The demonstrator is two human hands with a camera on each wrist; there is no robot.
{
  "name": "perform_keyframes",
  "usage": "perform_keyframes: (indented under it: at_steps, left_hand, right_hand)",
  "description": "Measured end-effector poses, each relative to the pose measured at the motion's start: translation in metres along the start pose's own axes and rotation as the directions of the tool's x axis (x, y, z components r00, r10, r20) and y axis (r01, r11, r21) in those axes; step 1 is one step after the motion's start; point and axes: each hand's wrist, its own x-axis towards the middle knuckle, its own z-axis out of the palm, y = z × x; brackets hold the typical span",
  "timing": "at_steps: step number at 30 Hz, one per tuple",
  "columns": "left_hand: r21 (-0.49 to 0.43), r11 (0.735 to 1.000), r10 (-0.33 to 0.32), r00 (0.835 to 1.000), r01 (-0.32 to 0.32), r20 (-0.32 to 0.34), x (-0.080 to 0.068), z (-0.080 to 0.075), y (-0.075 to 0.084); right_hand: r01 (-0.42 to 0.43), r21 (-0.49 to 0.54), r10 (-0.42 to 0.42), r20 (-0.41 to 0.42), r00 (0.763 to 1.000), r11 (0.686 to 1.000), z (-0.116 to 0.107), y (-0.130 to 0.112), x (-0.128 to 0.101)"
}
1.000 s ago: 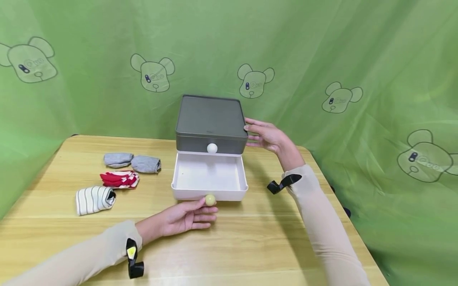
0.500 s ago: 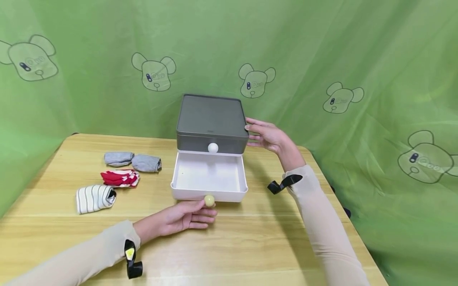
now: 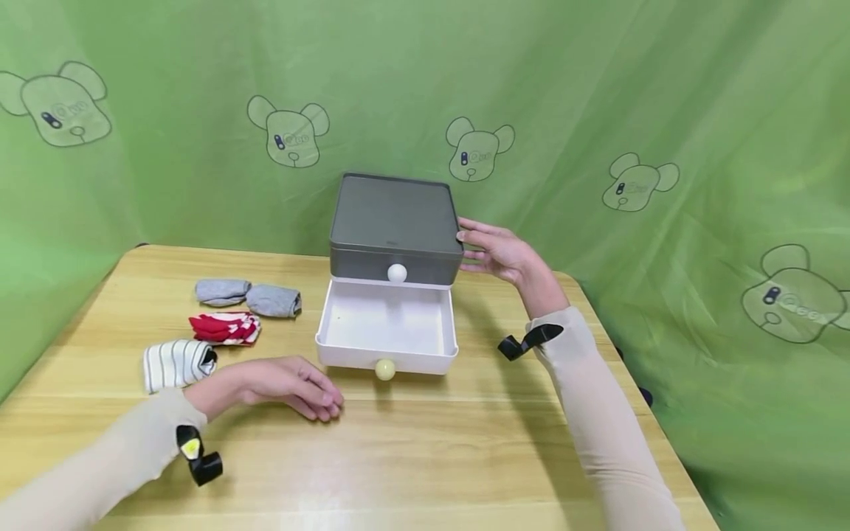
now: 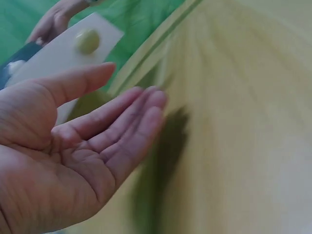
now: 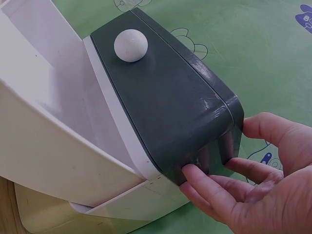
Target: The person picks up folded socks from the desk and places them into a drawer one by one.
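A two-tier drawer box point(image 3: 401, 214) with a dark grey top stands at the back of the table. Its white lower drawer point(image 3: 388, 324) is pulled out, with a bare inside and a yellow-green round knob point(image 3: 385, 369) on the front. The grey upper drawer, with a white knob point(image 3: 397, 273), is closed. My left hand point(image 3: 288, 385) hovers over the table left of the yellow-green knob, fingers relaxed and holding nothing; the left wrist view shows its bare palm point(image 4: 73, 165). My right hand point(image 3: 499, 253) rests its fingertips against the box's right side, as the right wrist view shows.
Left of the box lie rolled socks: two grey rolls point(image 3: 274, 301) end to end, a red-and-white one point(image 3: 226, 328), and a white striped one point(image 3: 178, 364) close behind my left wrist. A green curtain point(image 3: 398, 74) hangs behind the wooden table point(image 3: 425, 457).
My left hand has let go of the yellow-green knob and moved left toward the striped sock. The right hand stays at the box's side, and the lower drawer remains out.
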Motion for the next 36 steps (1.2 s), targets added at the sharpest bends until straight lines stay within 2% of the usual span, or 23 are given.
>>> perform_keyframes:
  at_steps: [4, 6, 8, 11, 13, 17, 18, 19, 21, 25, 28, 31, 36]
  left_hand:
    - [0.166, 0.986, 0.016, 0.998, -0.005, -0.064, -0.029, -0.018, 0.019]
    - [0.263, 0.965, 0.039, 0.992, -0.007, -0.118, -0.046, -0.028, 0.03]
    - [0.354, 0.935, 0.071, 0.979, 0.001, -0.19, -0.063, -0.039, 0.04]
    - [0.464, 0.885, 0.121, 0.946, 0.034, -0.301, -0.087, -0.057, 0.052]
    - [0.519, 0.851, 0.142, 0.914, 0.084, -0.381, -0.103, -0.07, 0.055]
    - [0.559, 0.809, 0.147, 0.858, 0.182, -0.492, -0.129, -0.095, 0.051]
    - [0.556, 0.805, 0.138, 0.848, 0.205, -0.511, -0.134, -0.1, 0.048]
    - [0.556, 0.802, 0.129, 0.845, 0.219, -0.518, -0.138, -0.105, 0.045]
    - [0.555, 0.792, 0.096, 0.846, 0.254, -0.524, -0.146, -0.112, 0.037]
    - [0.553, 0.783, 0.012, 0.881, 0.286, -0.474, -0.153, -0.124, 0.02]
    - [0.541, 0.787, -0.038, 0.899, 0.296, -0.437, -0.155, -0.131, 0.01]
    - [0.534, 0.794, -0.058, 0.909, 0.293, -0.412, -0.155, -0.136, 0.002]
    - [0.526, 0.8, -0.07, 0.916, 0.288, -0.395, -0.15, -0.139, -0.006]
  right_hand:
    - [0.006, 0.003, -0.006, -0.005, 1.0, 1.0, 0.0, -0.001, 0.001]
    - [0.007, 0.003, -0.007, -0.003, 1.0, 1.0, 0.0, 0.0, 0.001]
    - [0.009, 0.001, -0.009, -0.001, 1.0, 1.0, 0.0, 0.0, 0.001]
    - [0.012, -0.003, -0.012, 0.005, 1.0, 1.0, 0.0, 0.0, 0.001]
    - [0.012, 0.0, -0.012, 0.006, 1.0, 1.0, 0.0, 0.0, 0.001]
    - [0.012, 0.007, -0.012, 0.006, 1.0, 1.0, 0.0, 0.001, 0.001]
    - [0.012, 0.008, -0.012, 0.006, 1.0, 1.0, 0.0, 0.001, 0.001]
    - [0.012, 0.009, -0.012, 0.008, 1.0, 1.0, -0.001, 0.0, 0.001]
    - [0.011, 0.006, -0.011, 0.006, 1.0, 1.0, -0.001, 0.0, 0.001]
    - [0.007, 0.004, -0.007, 0.005, 1.0, 1.0, -0.001, 0.001, 0.001]
    - [0.01, 0.007, -0.01, 0.007, 1.0, 1.0, 0.0, 0.001, 0.001]
    - [0.013, 0.009, -0.013, 0.012, 1.0, 1.0, 0.0, 0.001, 0.001]
    - [0.011, 0.004, -0.011, 0.01, 1.0, 1.0, 0.0, 0.0, 0.001]
